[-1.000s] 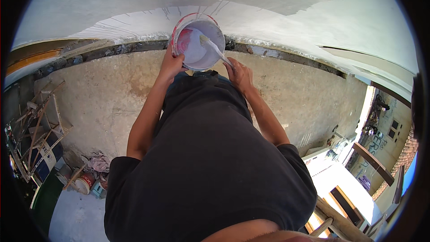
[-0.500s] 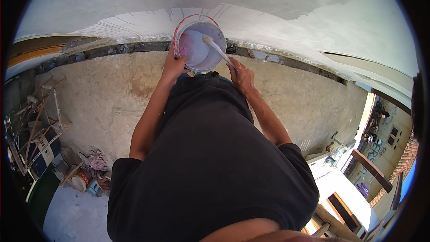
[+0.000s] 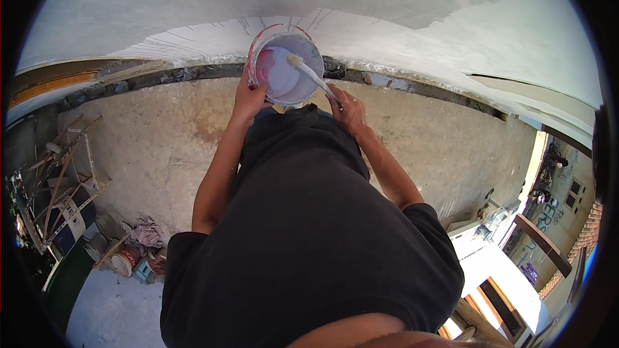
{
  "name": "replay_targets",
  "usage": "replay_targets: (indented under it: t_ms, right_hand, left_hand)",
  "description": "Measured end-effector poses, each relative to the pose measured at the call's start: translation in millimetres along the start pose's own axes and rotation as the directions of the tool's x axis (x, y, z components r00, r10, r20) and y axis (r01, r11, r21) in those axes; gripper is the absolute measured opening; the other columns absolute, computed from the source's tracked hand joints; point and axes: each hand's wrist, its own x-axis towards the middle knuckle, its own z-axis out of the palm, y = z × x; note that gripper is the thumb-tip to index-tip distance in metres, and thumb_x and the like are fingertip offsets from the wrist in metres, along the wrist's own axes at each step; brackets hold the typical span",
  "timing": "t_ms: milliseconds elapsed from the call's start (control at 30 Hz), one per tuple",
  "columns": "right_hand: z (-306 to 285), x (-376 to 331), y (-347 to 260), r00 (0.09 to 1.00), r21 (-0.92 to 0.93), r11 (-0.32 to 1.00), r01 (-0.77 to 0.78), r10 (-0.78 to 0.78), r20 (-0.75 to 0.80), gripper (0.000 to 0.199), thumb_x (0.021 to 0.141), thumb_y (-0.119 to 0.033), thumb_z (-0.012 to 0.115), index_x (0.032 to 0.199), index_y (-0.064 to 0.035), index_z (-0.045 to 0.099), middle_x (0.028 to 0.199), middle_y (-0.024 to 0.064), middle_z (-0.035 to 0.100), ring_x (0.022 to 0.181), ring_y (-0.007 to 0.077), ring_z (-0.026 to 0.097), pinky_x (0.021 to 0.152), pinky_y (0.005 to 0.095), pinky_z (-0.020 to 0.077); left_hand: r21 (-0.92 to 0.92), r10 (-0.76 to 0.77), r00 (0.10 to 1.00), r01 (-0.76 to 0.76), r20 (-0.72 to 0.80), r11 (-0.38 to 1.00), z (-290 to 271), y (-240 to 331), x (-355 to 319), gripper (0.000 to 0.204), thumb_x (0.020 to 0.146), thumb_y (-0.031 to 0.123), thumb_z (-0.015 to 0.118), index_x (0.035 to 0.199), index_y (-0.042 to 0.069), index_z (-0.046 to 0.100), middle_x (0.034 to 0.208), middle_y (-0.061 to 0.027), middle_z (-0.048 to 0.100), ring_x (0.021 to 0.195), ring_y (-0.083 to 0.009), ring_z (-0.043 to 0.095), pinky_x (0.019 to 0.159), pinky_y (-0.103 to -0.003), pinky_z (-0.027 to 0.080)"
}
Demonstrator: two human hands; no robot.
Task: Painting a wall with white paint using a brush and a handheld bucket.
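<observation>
A round paint bucket [image 3: 308, 48] with a red handle hangs in front of me, tilted so that its inside shows. Whitish liquid lies at its bottom, with a pink-red patch on the left. My left hand [image 3: 250, 98] is closed on the bucket's left rim, thumb over the near edge. In my right hand [image 3: 348, 108] is a paint brush [image 3: 309, 71], gripped by the end of its pale handle. The brush's bristle head is inside the bucket, above the liquid. The fingers under the bucket are hidden.
Ahead rises a pale wall [image 3: 400, 0] with a darker wet-looking area and drip streaks. A metal frame [image 3: 74, 180] stands at the left, near a white-and-red tub [image 3: 124, 261] and a crumpled cloth [image 3: 147, 233]. Concrete floor [image 3: 174, 135] surrounds me; a wooden beam [image 3: 543, 245] is at right.
The bucket sits slightly lower in the picture, and the brush head has shifted a little left inside it. Both hands keep their holds.
</observation>
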Motion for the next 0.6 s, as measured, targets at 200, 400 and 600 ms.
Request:
replay_targets:
  t_ms: [200, 400, 600]
  right_hand:
    - [3.3, -4.3, 2.0, 0.999, 0.001, 1.000, 0.020, -0.020, -0.047, 0.028, 0.090, -0.021, 0.065, 0.117, -0.0145, 0.063, 0.079, 0.0123, 0.068, 0.066, 0.0318, 0.066, 0.057, 0.0419, 0.0520]
    - [4.1, -3.7, 3.5, 0.995, 0.003, 0.997, 0.071, -0.071, -0.069, 0.027, 0.089, -0.020, 0.066, 0.114, -0.0118, 0.063, 0.081, 0.0127, 0.069, 0.064, 0.0307, 0.066, 0.056, 0.0403, 0.0516]
    - [5.5, -4.6, 4.9, 0.979, 0.041, 0.994, 0.097, -0.088, -0.185, 0.027, 0.088, -0.019, 0.067, 0.114, -0.0104, 0.063, 0.077, 0.0119, 0.067, 0.063, 0.0306, 0.065, 0.056, 0.0403, 0.0511]
  left_hand:
    - [0.013, 0.013, 1.000, -0.013, -0.013, 1.000, 4.0, 1.9, -2.8, 0.070, 0.089, 0.004, 0.055, 0.150, 0.013, 0.024, 0.125, -0.0219, 0.052, 0.101, -0.0303, 0.064, 0.070, -0.040, 0.062]
    - [-0.016, -0.006, 1.000, 0.006, -0.007, 1.000, 3.7, 2.7, 0.1, 0.071, 0.088, 0.003, 0.055, 0.151, 0.015, 0.023, 0.125, -0.0225, 0.052, 0.101, -0.0303, 0.064, 0.070, -0.040, 0.062]
    - [-0.037, 0.013, 1.000, -0.014, -0.013, 0.999, 4.3, 3.5, -0.3, 0.073, 0.088, 0.005, 0.058, 0.151, 0.015, 0.023, 0.126, -0.0234, 0.051, 0.103, -0.0309, 0.063, 0.071, -0.041, 0.062]
